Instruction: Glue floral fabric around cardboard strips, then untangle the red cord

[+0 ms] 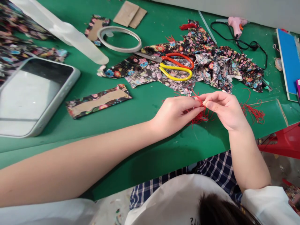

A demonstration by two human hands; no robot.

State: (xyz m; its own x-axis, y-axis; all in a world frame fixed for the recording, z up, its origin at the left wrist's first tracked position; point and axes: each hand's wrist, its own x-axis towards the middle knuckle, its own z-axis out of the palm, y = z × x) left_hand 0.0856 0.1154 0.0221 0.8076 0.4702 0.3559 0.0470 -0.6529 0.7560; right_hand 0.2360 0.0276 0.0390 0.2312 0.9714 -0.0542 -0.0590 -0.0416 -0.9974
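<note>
Both hands meet over the green table, close to its front edge. My left hand (181,112) is closed, thumb and fingertips pinching a bundle of red thread (202,116) whose loose strands hang below. From the other side, my right hand (226,107) pinches the same thread at the fingertips, touching the left fingers. A second tangle of red thread (256,114) lies just right of the right hand. Beyond the hands, scissors (177,64) with one red and one yellow handle rest on black floral fabric (211,59). The exact crossing of the strands is hidden by my fingers.
A cardboard strip wrapped in floral fabric (99,101) lies left, near a phone (39,97) on a white stand arm (65,34). Farther back are a tape roll (119,48), cardboard pieces (129,15) and a pink glue gun (236,25) with black cord. A blue board (289,62) stands right.
</note>
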